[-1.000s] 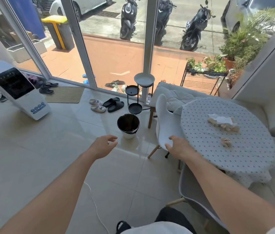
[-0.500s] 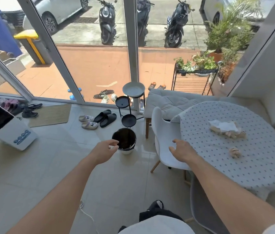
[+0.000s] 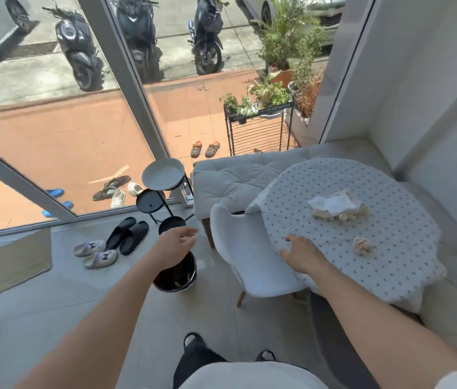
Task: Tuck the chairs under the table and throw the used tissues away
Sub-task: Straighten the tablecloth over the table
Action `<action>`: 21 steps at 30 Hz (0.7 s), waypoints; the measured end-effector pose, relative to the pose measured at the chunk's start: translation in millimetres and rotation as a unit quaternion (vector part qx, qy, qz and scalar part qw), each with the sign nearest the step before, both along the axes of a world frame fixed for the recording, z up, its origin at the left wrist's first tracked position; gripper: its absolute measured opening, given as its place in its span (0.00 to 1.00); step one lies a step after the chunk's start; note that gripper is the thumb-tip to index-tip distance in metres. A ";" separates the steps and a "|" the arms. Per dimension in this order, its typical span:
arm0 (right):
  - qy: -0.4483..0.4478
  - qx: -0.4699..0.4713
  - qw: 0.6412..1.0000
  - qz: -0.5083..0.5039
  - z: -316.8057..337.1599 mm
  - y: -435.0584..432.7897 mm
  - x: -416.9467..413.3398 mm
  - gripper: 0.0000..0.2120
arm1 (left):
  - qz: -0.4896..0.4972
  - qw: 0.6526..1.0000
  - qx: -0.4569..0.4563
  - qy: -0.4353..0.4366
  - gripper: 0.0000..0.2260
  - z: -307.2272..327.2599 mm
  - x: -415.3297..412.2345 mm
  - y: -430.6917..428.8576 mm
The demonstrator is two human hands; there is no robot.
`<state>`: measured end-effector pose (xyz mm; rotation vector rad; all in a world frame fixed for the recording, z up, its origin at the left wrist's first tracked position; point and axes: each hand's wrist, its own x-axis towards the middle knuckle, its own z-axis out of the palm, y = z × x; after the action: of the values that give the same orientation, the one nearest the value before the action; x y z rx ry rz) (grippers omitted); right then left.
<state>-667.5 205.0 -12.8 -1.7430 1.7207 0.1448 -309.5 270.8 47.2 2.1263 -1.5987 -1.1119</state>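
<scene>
A round table [image 3: 407, 273] with a dotted white cloth stands at the right. On it lie a pile of used tissues [image 3: 336, 207] and one small crumpled tissue [image 3: 362, 245]. A white chair [image 3: 247, 256] sits at the table's left edge, its seat partly under the cloth. My right hand [image 3: 301, 255] hovers with spread fingers over the table's near-left edge, beside the chair, and holds nothing. My left hand [image 3: 175, 244] hangs loosely open above a dark waste bin [image 3: 178, 276] on the floor. A grey chair [image 3: 331, 341] shows under my right forearm.
A three-tier black plant stand [image 3: 160, 192] stands by the glass wall behind the bin. A cushioned bench [image 3: 230, 179] runs behind the white chair. Slippers [image 3: 112, 244] and a doormat [image 3: 8, 262] lie on the tiles at the left. White walls close off the right.
My view has shifted toward the table. My right hand has slid from the chair's seat edge toward the table's edge. My left hand has come over the bin.
</scene>
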 end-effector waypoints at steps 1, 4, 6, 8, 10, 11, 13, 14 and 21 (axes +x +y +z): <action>0.002 0.005 1.000 -0.017 -2.5 -4.1 -2.8 0.29 | -0.014 1.000 0.003 0.004 0.16 -2.9 0.0 -15.6; 0.010 0.018 0.997 -0.073 -7.9 -15.7 -9.1 0.29 | -0.059 0.998 0.014 0.008 0.15 -11.5 -1.0 -63.5; 0.017 0.025 0.994 -0.106 -8.5 -22.7 -11.8 0.29 | -0.085 0.996 0.016 0.013 0.15 -17.3 -0.4 -94.3; 0.025 0.028 0.989 -0.142 -5.6 -28.1 -13.3 0.29 | -0.114 0.993 0.024 0.021 0.15 -24.3 3.5 -125.8; 0.032 0.030 0.983 -0.181 0.1 -31.2 -15.4 0.30 | -0.145 0.988 0.036 0.039 0.15 -30.1 7.6 -158.1; 0.035 0.029 0.979 -0.198 2.6 -32.2 -17.2 0.30 | -0.160 0.985 0.035 0.047 0.15 -32.2 9.1 -174.8; 0.043 0.023 0.970 -0.237 7.3 -33.9 -20.9 0.30 | -0.179 0.982 0.036 0.056 0.15 -37.9 9.5 -209.1; 0.045 0.020 0.964 -0.260 9.8 -33.8 -21.9 0.30 | -0.187 0.980 0.040 0.059 0.15 -39.2 7.8 -224.5; 0.042 0.012 0.928 -0.369 16.0 -11.6 -9.2 0.29 | -0.326 0.944 0.032 0.025 0.14 -47.0 -24.5 -296.3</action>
<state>-676.7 193.5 3.2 -0.9776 2.3026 -0.0962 -334.0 -25.5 0.2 1.6032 -2.3521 -1.3907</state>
